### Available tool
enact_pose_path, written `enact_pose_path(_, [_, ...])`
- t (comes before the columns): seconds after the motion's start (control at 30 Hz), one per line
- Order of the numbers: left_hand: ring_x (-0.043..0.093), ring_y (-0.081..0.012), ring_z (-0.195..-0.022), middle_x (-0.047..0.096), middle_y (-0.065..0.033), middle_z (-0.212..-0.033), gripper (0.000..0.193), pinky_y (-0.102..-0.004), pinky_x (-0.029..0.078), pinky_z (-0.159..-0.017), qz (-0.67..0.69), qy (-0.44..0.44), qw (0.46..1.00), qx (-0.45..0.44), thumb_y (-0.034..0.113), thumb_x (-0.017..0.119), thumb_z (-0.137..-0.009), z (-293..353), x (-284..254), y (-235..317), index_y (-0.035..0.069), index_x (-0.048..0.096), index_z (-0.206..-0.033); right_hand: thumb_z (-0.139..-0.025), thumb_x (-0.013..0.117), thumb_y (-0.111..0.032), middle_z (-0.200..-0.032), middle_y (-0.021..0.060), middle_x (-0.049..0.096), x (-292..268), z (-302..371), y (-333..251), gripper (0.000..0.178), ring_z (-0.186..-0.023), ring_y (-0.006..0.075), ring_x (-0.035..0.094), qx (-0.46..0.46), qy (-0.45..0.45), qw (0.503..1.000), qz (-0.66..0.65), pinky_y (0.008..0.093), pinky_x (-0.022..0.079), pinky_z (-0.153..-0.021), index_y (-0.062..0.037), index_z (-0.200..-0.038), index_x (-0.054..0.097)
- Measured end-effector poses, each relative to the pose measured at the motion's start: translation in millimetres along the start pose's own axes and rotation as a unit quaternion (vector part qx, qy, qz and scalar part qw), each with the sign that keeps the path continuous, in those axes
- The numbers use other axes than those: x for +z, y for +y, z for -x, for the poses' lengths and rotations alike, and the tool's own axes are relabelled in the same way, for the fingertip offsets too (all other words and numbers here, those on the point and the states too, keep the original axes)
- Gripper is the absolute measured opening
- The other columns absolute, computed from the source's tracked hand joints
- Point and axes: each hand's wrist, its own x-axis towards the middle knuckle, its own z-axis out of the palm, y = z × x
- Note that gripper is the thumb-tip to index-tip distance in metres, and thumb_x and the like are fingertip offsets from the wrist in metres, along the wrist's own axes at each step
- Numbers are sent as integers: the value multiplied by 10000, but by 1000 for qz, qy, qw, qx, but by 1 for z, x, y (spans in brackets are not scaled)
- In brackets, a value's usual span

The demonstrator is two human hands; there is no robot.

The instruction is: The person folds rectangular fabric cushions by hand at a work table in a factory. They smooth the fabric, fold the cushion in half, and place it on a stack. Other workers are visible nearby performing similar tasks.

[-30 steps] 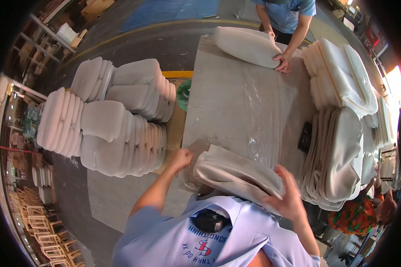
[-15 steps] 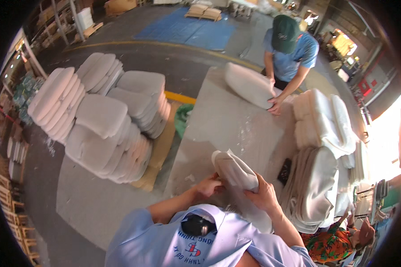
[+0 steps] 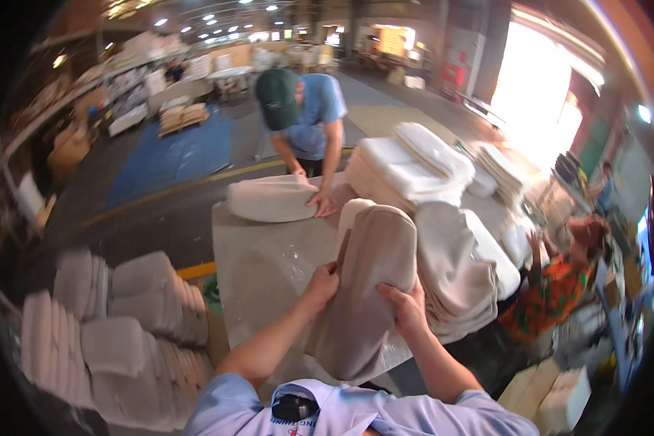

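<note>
Above the near part of the table point(image 3: 269, 272) I hold a long, rounded cushion point(image 3: 376, 283), with greyish-beige fabric on it and a paler pad edge showing at its far end. My left hand point(image 3: 323, 285) is closed on its left edge. On the opposite edge my right hand point(image 3: 407, 304) grips it, thumb lying over the top face. The cushion stands tilted, its rounded end pointing away from me. Just to the right of it lies a stack of beige fabric covers point(image 3: 454, 269).
Across the table a person in a green cap point(image 3: 278, 100) handles another pale cushion point(image 3: 269, 198). White padded pieces point(image 3: 407, 168) are piled at the far right of the table. Stacks of cushions point(image 3: 116, 345) stand low on the left. Another person in a patterned top point(image 3: 548, 301) is at right.
My view has swung up and to the right. The cushion, folded or bunched before, now shows its long flat face, raised upright between my hands. The co-worker's hands remain on the other cushion.
</note>
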Motion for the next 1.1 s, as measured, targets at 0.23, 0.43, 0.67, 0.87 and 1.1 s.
enact_pose_path(0.23, [746, -164, -932, 772, -81, -1133, 372, -357, 627, -800, -19, -320, 927, -196, 313, 725, -1043, -9, 38, -11, 26, 733, -1278, -845, 877, -109, -1332, 139, 595, -19, 70, 12, 846, -1239, 313, 649, 198, 84, 970, -110, 535, 608, -966, -108, -1494, 335])
enact_pose_path(0.43, [733, -177, -918, 773, -109, -1106, 457, -342, 598, -808, -229, -416, 839, -268, 332, 725, -1022, 38, 64, -92, -43, 720, -1283, -917, 870, -204, -1303, 126, 566, -81, 151, 68, 939, -1033, 228, 684, 379, 4, 909, -173, 387, 639, -890, -128, -1597, 227])
enact_pose_path(0.67, [680, -343, -748, 728, -255, -873, 272, -403, 530, -700, -431, -326, 841, 21, 247, 691, -998, 39, 71, -135, -7, 750, -1076, -1013, 762, -263, -1199, 27, 656, -167, 194, 125, 399, -1053, 150, 665, 345, 50, 922, -167, 345, 603, -889, -79, -1325, 595])
enact_pose_path(0.87, [690, -329, -754, 739, -247, -893, 257, -383, 532, -712, -419, -302, 852, 87, 249, 700, -1016, 46, 72, -132, 11, 754, -1096, -1028, 738, -299, -1057, 2, 684, -180, 170, 160, 307, -914, 122, 628, 233, 299, 924, -43, 300, 529, -810, -75, -1225, 667])
enact_pose_path(1.1, [709, -122, -861, 784, -52, -992, 293, -311, 574, -752, -185, -400, 830, -342, 276, 704, -1031, 26, 108, -120, 17, 777, -1147, -1029, 700, -258, -937, -16, 703, -220, 148, 167, 227, -849, 95, 596, 258, 199, 938, 121, 284, 489, -746, -53, -1104, 763])
